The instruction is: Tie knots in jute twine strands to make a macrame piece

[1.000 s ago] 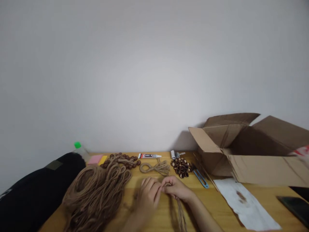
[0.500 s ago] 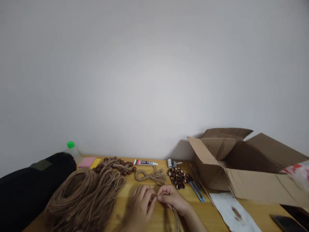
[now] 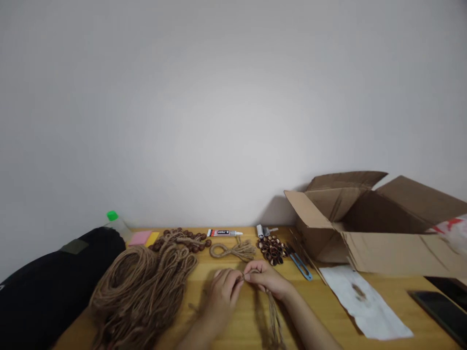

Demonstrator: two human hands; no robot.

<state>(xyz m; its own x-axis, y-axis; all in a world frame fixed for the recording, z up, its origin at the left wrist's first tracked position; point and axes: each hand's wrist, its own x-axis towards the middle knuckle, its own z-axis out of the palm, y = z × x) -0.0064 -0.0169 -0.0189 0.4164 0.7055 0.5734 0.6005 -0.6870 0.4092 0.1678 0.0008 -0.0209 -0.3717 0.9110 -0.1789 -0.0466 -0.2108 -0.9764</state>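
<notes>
Between my two hands, low in the middle of the view, is a length of jute cord (image 3: 273,316). My right hand (image 3: 268,280) pinches it between thumb and fingers, and its loose strands hang down past the palm. My left hand (image 3: 224,291) is closed at the cord's other end, fingertips close to the right thumb. What lies inside the left fingers is mostly hidden. Just beyond the hands lies a looped jute cord (image 3: 233,250) with frayed ends. A big heap of brown cord (image 3: 142,291) spreads to the left of my left hand.
Along the back lie brown beads on cord (image 3: 189,240), a glue tube (image 3: 224,233), a pile of dark rings (image 3: 272,249) and blue thread snips (image 3: 301,265). An opened cardboard box (image 3: 386,250), stained white paper (image 3: 365,304) and a phone (image 3: 438,311) occupy the right. Black cloth (image 3: 65,272) lies left.
The camera view has tilted down a little, so everything sits higher in the picture. Both hands stay together on the cord, and more of its hanging strands shows.
</notes>
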